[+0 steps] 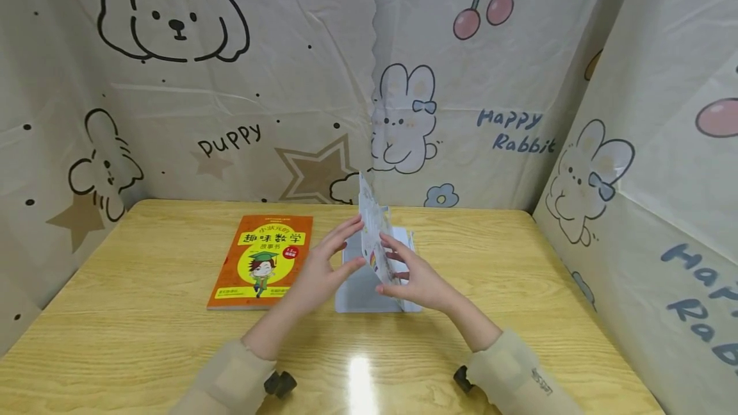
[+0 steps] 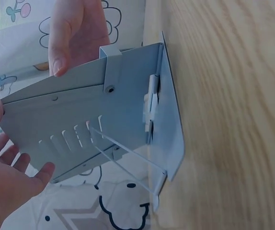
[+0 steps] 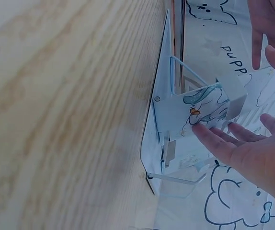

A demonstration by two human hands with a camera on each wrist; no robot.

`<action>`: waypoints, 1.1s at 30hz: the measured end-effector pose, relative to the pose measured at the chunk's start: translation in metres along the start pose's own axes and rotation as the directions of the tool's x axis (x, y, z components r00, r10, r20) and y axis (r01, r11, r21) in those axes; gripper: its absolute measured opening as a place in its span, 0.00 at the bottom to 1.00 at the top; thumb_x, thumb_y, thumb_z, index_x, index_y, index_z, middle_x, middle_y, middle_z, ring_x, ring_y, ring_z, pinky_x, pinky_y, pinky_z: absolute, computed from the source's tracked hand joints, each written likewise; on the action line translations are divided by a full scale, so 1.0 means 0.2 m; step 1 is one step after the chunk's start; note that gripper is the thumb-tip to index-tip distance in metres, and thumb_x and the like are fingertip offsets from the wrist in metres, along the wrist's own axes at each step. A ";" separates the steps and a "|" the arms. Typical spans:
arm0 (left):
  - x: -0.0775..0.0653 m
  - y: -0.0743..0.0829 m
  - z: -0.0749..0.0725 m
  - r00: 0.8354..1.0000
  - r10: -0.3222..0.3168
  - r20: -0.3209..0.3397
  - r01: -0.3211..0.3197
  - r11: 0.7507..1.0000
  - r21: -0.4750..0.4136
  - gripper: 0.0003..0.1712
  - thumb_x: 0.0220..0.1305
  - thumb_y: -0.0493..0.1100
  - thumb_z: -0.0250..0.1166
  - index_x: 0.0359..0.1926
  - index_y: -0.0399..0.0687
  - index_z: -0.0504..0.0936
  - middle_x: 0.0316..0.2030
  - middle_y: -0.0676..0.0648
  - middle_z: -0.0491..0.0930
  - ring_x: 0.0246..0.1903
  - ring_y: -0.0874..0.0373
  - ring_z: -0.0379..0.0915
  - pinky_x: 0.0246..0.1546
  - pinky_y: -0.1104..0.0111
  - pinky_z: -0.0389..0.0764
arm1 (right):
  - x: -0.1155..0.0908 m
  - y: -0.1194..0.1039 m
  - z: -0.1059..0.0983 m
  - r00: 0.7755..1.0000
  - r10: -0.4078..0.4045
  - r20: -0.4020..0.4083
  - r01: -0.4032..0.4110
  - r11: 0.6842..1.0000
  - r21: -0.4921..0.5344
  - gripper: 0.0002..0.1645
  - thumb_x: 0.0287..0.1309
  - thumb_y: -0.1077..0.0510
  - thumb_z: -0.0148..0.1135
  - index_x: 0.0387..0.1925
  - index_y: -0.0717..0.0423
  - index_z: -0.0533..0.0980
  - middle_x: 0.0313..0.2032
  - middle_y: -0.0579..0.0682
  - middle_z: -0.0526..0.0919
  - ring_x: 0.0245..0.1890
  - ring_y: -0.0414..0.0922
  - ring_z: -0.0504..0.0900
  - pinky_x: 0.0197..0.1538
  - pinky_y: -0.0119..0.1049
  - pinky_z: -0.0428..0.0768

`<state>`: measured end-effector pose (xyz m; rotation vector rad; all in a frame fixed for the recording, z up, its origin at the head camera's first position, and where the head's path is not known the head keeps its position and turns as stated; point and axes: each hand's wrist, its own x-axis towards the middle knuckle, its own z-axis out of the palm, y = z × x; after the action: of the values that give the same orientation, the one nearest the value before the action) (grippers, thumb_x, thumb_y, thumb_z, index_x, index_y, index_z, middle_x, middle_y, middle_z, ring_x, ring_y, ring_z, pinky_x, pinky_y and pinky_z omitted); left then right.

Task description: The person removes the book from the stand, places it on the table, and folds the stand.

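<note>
A pale metal book stand has its flat base (image 1: 363, 296) on the table, while its panel (image 1: 371, 235) stands steeply raised between the two hands. The left wrist view shows a plain panel side (image 2: 65, 115) with several slots and a thin wire leg (image 2: 128, 153). In the right wrist view, a printed drawing (image 3: 207, 105) and a bent clip (image 3: 235, 98) show. My left hand (image 1: 317, 271) has its fingertips at the panel's left side, thumb spread apart. My right hand (image 1: 418, 277) rests extended fingers against the right side.
An orange book (image 1: 259, 261) with a cartoon cover lies flat just left of the stand. The wooden table (image 1: 138, 312) meets a printed cloth (image 1: 277, 50) at the back, and another cloth side stands at the right.
</note>
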<state>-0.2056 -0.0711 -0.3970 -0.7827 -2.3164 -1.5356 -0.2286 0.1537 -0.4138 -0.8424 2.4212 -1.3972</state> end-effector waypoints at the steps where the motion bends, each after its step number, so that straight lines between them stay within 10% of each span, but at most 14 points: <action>1: 0.01 0.00 0.01 1.000 0.007 0.002 -0.007 1.000 0.003 0.33 0.62 0.45 0.64 0.67 0.51 0.67 0.70 0.54 0.59 0.67 0.54 0.58 0.60 0.53 0.70 | -0.01 -0.01 0.00 1.000 0.002 -0.003 -0.002 1.000 0.001 0.54 0.53 0.60 0.68 0.74 0.49 0.45 0.71 0.57 0.51 0.68 0.60 0.58 0.57 0.57 0.73; 12: 0.07 0.06 0.05 0.999 0.028 0.033 -0.029 1.000 0.011 0.33 0.61 0.48 0.64 0.66 0.50 0.67 0.69 0.56 0.60 0.67 0.55 0.58 0.61 0.51 0.69 | -0.07 -0.20 -0.02 0.999 0.002 -0.046 -0.002 1.000 0.005 0.50 0.54 0.62 0.66 0.72 0.57 0.49 0.69 0.61 0.56 0.65 0.63 0.62 0.52 0.53 0.78; 33: 0.17 0.10 0.08 0.974 0.115 0.195 -0.120 0.993 0.015 0.29 0.68 0.45 0.57 0.69 0.54 0.64 0.71 0.53 0.56 0.70 0.58 0.50 0.67 0.53 0.59 | -0.07 0.00 -0.04 0.978 0.093 -0.184 -0.092 0.996 0.010 0.50 0.54 0.51 0.68 0.72 0.37 0.50 0.70 0.57 0.57 0.63 0.60 0.68 0.49 0.49 0.81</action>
<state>-0.2214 -0.0402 -0.3722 -1.0870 -2.3701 -1.4324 -0.2209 0.1681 -0.4115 -0.6152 2.5579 -1.5019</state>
